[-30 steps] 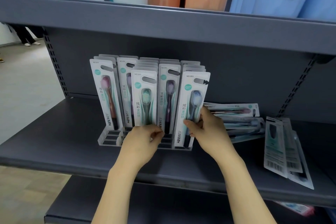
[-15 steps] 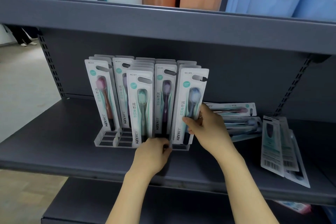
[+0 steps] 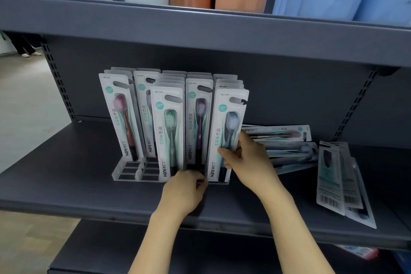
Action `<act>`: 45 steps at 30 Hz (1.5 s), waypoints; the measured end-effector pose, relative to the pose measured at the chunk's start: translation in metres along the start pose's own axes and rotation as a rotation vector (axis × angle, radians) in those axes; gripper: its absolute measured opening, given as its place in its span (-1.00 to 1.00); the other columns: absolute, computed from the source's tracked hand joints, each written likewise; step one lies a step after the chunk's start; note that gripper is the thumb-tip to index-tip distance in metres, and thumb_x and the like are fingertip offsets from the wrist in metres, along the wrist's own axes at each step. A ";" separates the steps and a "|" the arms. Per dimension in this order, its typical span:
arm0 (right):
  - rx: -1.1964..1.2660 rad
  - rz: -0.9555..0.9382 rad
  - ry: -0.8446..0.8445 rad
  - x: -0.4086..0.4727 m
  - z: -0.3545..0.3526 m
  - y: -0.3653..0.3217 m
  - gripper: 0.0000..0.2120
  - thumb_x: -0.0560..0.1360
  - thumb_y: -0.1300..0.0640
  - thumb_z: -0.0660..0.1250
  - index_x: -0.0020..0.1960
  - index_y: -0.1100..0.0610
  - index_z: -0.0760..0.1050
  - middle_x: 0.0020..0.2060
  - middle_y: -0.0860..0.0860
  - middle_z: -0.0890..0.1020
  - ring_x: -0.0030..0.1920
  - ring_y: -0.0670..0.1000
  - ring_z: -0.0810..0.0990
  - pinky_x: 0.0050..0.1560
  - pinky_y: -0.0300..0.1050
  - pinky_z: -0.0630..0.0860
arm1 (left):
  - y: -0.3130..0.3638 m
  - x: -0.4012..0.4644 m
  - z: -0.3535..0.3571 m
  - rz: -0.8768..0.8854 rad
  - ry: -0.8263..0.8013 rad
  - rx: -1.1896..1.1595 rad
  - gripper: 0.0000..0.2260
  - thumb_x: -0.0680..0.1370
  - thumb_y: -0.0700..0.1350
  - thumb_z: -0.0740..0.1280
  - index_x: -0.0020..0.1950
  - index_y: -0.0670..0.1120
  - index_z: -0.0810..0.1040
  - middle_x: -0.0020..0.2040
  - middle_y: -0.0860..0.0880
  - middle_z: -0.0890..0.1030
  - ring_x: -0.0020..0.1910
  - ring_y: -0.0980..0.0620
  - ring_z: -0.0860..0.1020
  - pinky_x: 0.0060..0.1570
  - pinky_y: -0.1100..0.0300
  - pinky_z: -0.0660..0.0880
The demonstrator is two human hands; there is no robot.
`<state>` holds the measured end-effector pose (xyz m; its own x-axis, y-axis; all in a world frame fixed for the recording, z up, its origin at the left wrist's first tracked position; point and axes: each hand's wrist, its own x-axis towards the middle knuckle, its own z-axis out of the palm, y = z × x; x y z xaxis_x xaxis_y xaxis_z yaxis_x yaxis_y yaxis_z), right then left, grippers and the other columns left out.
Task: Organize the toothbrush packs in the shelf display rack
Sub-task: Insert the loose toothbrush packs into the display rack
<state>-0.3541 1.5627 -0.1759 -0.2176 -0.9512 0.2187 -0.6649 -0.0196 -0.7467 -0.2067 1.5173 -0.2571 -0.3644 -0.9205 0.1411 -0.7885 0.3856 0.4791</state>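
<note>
A clear plastic display rack (image 3: 133, 171) stands on the grey shelf (image 3: 66, 176) with several rows of upright toothbrush packs. My right hand (image 3: 246, 158) grips the front pack of the rightmost row, a blue-brush pack (image 3: 226, 127), at its right edge. My left hand (image 3: 184, 193) is at the rack's front edge, fingers curled at the base below the purple-brush pack (image 3: 198, 118); what it holds is hidden. A green-brush pack (image 3: 168, 127) and a pink-brush pack (image 3: 121, 115) stand further left.
A pile of toothbrush packs (image 3: 287, 142) lies flat right of the rack. Several packs (image 3: 338, 178) lean face-down at the far right of the shelf. The upper shelf (image 3: 200, 31) overhangs, carrying coloured boxes. A person's legs (image 3: 24, 44) show at far left.
My left hand has dropped from the green-brush pack's lower part to the rack's front edge. My right hand has stayed on the blue-brush pack.
</note>
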 end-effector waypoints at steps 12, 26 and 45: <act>0.053 0.007 -0.050 0.004 0.003 0.007 -0.84 0.53 0.10 0.29 0.02 0.15 0.39 -0.25 -0.06 0.56 -0.30 -0.14 0.62 -0.25 -0.31 0.54 | 0.009 -0.001 -0.006 0.002 -0.001 0.014 -0.79 0.58 0.01 0.22 0.00 -0.04 0.60 -0.04 -0.02 0.66 -0.01 -0.09 0.58 -0.17 0.19 0.44; -0.050 0.048 -0.050 -0.005 -0.035 0.018 -0.74 0.47 0.01 0.37 0.10 0.09 0.49 0.00 -0.01 0.60 -0.06 -0.03 0.58 -0.06 -0.17 0.48 | 0.082 -0.003 -0.034 0.156 -0.455 -0.249 -0.83 0.58 0.00 0.25 -0.11 -0.04 0.56 -0.28 0.07 0.63 -0.35 0.23 0.48 -0.39 0.40 0.33; -0.314 0.878 0.133 -0.014 -0.131 0.147 -0.18 0.46 -0.22 0.26 0.51 0.07 -0.08 0.47 0.30 0.02 0.44 0.32 0.05 0.44 0.18 0.08 | 0.151 0.033 0.025 0.168 -0.362 -0.243 -0.83 0.58 -0.04 0.25 -0.08 -0.09 0.58 -0.09 -0.07 0.65 -0.07 -0.03 0.60 0.03 0.06 0.55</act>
<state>-0.5429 1.6136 -0.2065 -0.7993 -0.5431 -0.2574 -0.3822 0.7898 -0.4797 -0.3504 1.5469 -0.2015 -0.6611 -0.7482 -0.0567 -0.5803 0.4619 0.6707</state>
